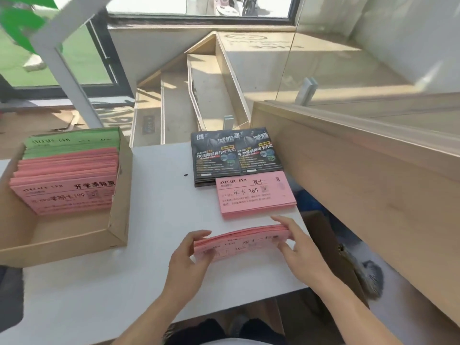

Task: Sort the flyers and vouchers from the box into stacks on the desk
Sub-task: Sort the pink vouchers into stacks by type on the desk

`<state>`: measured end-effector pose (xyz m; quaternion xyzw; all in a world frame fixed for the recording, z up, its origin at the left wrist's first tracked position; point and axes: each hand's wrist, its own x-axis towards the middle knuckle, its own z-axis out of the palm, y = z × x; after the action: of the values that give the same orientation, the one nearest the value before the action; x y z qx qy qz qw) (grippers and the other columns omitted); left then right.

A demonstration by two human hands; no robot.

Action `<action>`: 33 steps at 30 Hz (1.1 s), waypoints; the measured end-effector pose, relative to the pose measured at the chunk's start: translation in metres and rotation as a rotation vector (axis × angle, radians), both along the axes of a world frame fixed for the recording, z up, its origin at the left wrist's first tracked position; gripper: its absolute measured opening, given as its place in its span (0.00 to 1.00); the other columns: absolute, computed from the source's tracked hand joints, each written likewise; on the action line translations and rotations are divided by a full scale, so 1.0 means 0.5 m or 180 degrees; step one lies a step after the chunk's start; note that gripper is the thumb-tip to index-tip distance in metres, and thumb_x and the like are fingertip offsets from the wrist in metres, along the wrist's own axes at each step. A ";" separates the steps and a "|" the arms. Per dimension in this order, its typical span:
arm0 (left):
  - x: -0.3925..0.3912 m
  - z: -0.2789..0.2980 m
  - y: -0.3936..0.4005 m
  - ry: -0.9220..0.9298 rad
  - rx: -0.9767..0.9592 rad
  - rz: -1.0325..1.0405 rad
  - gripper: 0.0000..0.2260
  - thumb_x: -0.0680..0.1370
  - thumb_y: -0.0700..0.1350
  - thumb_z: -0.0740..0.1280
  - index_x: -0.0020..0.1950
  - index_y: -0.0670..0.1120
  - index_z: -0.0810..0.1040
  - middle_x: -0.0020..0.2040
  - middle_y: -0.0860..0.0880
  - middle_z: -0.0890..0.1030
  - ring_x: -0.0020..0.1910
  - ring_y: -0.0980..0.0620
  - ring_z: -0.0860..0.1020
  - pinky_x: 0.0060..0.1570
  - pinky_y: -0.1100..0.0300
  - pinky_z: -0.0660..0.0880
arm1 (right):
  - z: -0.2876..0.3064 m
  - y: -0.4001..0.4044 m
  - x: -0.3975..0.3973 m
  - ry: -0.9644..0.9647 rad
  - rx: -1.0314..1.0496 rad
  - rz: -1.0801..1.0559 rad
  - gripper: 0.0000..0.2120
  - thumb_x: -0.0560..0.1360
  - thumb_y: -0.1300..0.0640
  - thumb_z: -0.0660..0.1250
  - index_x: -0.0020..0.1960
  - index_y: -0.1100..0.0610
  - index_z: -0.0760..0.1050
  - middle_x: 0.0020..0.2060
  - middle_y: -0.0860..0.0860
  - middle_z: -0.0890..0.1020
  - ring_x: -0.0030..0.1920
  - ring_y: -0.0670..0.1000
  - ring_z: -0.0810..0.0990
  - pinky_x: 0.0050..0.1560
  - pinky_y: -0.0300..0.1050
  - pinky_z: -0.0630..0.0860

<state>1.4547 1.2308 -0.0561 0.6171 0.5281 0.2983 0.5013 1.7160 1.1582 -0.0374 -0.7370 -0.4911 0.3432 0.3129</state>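
Pink vouchers [239, 242], a thick bundle, held low over the near part of the white desk [154, 195], between both hands. Left hand [189, 260] gripping the bundle's left end, thumb on top, fingers curled beneath. Right hand [296, 247] clasping the right end, thumb along the far edge, fingers wrapped round the near side. Both forearms reaching in from the bottom edge.

Just beyond the bundle, a stack of pink vouchers [256, 195] lying flat on the desk, printed "AVOCADO GYM", "双十一", "年卡 365". Behind that and touching it, black flyers [236, 153] in two side-by-side piles, headed "减脂" and "牛油果健身年卡活动". On the left, well apart, an open cardboard box [119, 215] holding more pink vouchers [67, 185] reading "开学季特惠" and "199", with green vouchers [74, 143] behind them at the far end. Small dark speck [185, 174] on the desk between box and flyers. Wooden counter [361, 175] along the right, close against the desk; steps [206, 90] and a window [199, 8] beyond.
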 end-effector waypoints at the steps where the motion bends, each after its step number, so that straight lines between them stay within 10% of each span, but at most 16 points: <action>1: 0.008 -0.002 -0.004 -0.0042 -0.0029 0.0086 0.15 0.78 0.38 0.71 0.58 0.57 0.78 0.49 0.64 0.83 0.52 0.60 0.79 0.46 0.69 0.75 | -0.006 0.000 -0.002 0.0130 -0.0014 -0.0045 0.27 0.81 0.59 0.67 0.68 0.30 0.65 0.61 0.35 0.76 0.64 0.36 0.72 0.69 0.45 0.73; 9: 0.114 -0.003 0.009 0.0248 -0.0306 0.0265 0.23 0.78 0.43 0.73 0.67 0.60 0.67 0.48 0.54 0.80 0.46 0.58 0.80 0.35 0.70 0.78 | -0.016 0.022 0.044 -0.0172 0.0234 -0.0760 0.28 0.80 0.57 0.67 0.69 0.32 0.61 0.52 0.37 0.79 0.54 0.44 0.81 0.50 0.47 0.83; 18: 0.158 -0.035 0.033 0.0665 -0.0386 0.0270 0.37 0.77 0.46 0.74 0.79 0.57 0.56 0.51 0.59 0.77 0.47 0.58 0.81 0.46 0.56 0.83 | -0.069 0.029 0.067 -0.0805 0.0204 -0.0871 0.20 0.81 0.54 0.65 0.69 0.40 0.65 0.58 0.41 0.77 0.54 0.43 0.78 0.51 0.50 0.82; 24: 0.157 -0.042 0.025 0.1073 -0.0107 -0.0525 0.58 0.57 0.47 0.83 0.77 0.66 0.50 0.57 0.57 0.74 0.55 0.53 0.76 0.48 0.57 0.80 | -0.086 0.050 0.076 -0.0888 0.0299 -0.0817 0.20 0.82 0.57 0.62 0.70 0.41 0.66 0.58 0.40 0.75 0.55 0.41 0.74 0.50 0.39 0.76; 33: 0.170 -0.049 -0.004 0.0918 0.0276 -0.0193 0.38 0.67 0.45 0.70 0.75 0.61 0.60 0.55 0.59 0.77 0.55 0.52 0.75 0.50 0.53 0.80 | -0.102 0.028 0.041 -0.0825 0.0254 -0.0671 0.20 0.82 0.53 0.62 0.73 0.45 0.65 0.74 0.43 0.63 0.73 0.45 0.60 0.73 0.48 0.64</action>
<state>1.5397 1.2289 -0.0807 0.6903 0.5623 0.2139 0.4019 1.7366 1.1723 -0.0886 -0.8096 -0.4604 0.1908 0.3102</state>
